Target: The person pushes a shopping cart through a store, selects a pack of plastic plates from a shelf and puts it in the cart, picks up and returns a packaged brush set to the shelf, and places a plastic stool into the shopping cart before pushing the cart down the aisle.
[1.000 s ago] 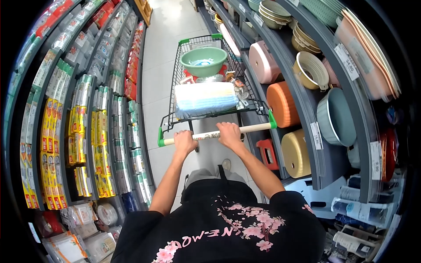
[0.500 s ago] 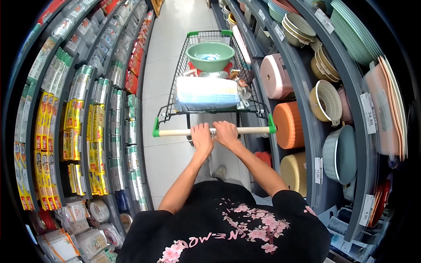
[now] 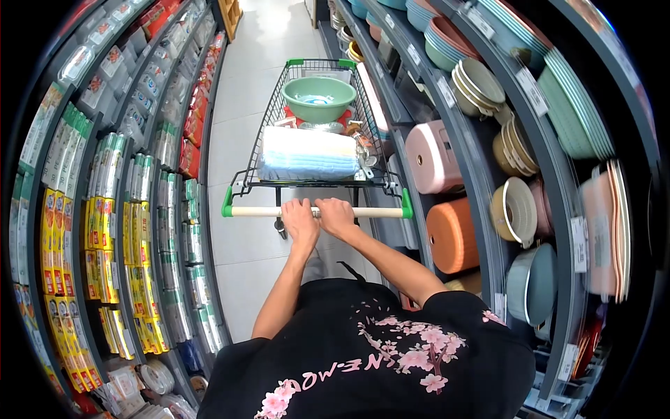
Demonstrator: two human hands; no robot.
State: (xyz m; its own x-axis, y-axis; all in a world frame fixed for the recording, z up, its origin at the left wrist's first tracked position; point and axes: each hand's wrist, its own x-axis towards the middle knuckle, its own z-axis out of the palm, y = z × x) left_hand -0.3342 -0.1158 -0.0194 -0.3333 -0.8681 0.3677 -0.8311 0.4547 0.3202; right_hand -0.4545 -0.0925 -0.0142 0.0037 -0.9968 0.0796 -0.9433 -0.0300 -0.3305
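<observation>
Head view shows left grip and right grip closed together around the handlebar's middle, probably for balanced steering.

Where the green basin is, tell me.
The green basin sits in the head view's upper part, just left of centre, inside the cart, beyond the pale blue bundle.

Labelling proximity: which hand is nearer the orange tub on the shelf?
Right. The right hand holds the cart handle, with the orange tub off to its right; the left hand holds the same handle, farther left.
</observation>
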